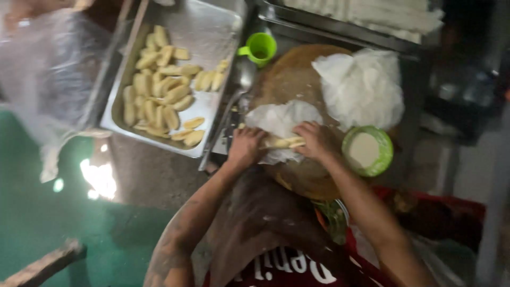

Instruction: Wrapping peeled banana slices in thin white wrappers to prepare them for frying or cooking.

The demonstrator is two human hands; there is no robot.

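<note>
hands press a banana piece (282,142) into a thin white wrapper (281,119) on a round wooden board (289,79), left hand (245,147) and right hand (314,140) gripping its ends to keep the roll tight, a green bowl (367,151) just beyond the right hand, a tray of bananas (212,32) beyond the left.

A dim cooking corner, lit low: a green floor (37,228) spreads to the left of the working spot, a bright patch of reflected light (98,178) glaring on it. Clear plastic sheeting (48,69) hangs at upper left. Far right, dark shelving (467,79) sits in shadow above a pale, blurred surface (467,170).
</note>
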